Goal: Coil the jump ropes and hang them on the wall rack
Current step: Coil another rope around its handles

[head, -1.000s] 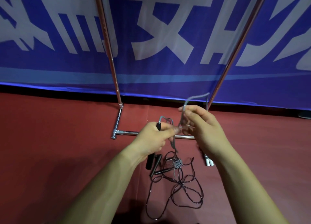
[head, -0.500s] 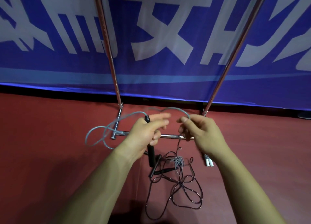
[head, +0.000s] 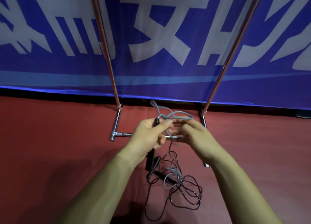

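Gripping hard there, the left hand [head: 149, 135] was wrapped round the black handle [head: 156, 121] of the grey rope [head: 175, 114], thumb across the front, with the handle's top poking up above the knuckles and its lower end [head: 150, 158] sticking out below the palm. Look at that cord: it sprang from the handle's top, threw a loose loop above both hands and ran across to the right hand [head: 195, 137]. That hand sat just beside the left, fingers curled in; they were blurred, but they seemed to pinch the grey cord between them. From the hands the grey line dropped to the red floor [head: 50, 139], ending in a small tangle [head: 172, 175]. Down there too lay a dark rope [head: 186, 196], sprawled in slack uncoiled loops, with two more black handles [head: 155, 166] beside it. Behind the hands stood the chrome rack [head: 121, 134], its base bar on the floor and two uprights rising out of shot, against a blue banner [head: 151, 75] with big white characters.
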`<state>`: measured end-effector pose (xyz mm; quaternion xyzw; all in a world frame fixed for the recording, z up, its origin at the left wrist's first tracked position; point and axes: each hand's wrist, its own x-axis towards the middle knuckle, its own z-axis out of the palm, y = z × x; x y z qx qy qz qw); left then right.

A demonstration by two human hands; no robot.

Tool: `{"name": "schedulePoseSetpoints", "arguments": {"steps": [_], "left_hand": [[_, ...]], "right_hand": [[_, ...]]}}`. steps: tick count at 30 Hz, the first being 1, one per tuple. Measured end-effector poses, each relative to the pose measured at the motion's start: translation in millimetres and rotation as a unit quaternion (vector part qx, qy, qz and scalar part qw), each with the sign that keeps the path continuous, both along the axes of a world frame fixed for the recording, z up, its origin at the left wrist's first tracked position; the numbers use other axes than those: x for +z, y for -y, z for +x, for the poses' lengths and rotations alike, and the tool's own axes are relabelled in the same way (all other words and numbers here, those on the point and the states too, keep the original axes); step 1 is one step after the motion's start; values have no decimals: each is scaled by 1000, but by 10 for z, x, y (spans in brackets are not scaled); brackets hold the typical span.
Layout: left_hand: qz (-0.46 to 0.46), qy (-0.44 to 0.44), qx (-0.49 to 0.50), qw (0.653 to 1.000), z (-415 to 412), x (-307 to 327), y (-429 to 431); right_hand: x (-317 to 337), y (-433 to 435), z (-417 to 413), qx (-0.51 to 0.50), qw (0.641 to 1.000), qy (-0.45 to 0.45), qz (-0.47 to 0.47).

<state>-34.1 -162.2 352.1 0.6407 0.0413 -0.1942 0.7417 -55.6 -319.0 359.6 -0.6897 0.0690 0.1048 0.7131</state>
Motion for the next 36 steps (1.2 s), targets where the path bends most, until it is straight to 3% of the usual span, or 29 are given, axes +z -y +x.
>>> {"name": "schedulePoseSetpoints", "arguments": {"steps": [4,8,12,15,20,23,28,32,36], "left_hand": [[-104,-44,49,992,34,82,-22],[-111,-63,82,988,68,75,-62],[-51,-78,101,991,97,0,-109],[-32,-96,40,994,19,28,-61],[34,-60,-94,993,-54,35,-52],[92,-27,-121,988,-67,20,-64],[26,-6,-20,999,-27,58,-25],[-77,-47,38,995,-9,140,-15],[-121,-49,58,990,36,166,-57]], "right_hand": [[-57,1,-42,100,993,43,-52],[-112,-6,-45,168,960,63,-214],[-5,-11,-8,48,992,71,-88],[93,-60,2,-20,997,80,2],[212,-67,29,-124,986,100,52],[210,-43,40,-138,983,112,49],[36,35,32,-53,993,75,72],[-113,36,-25,114,992,50,-24],[-279,56,-27,158,933,56,-319]]}}
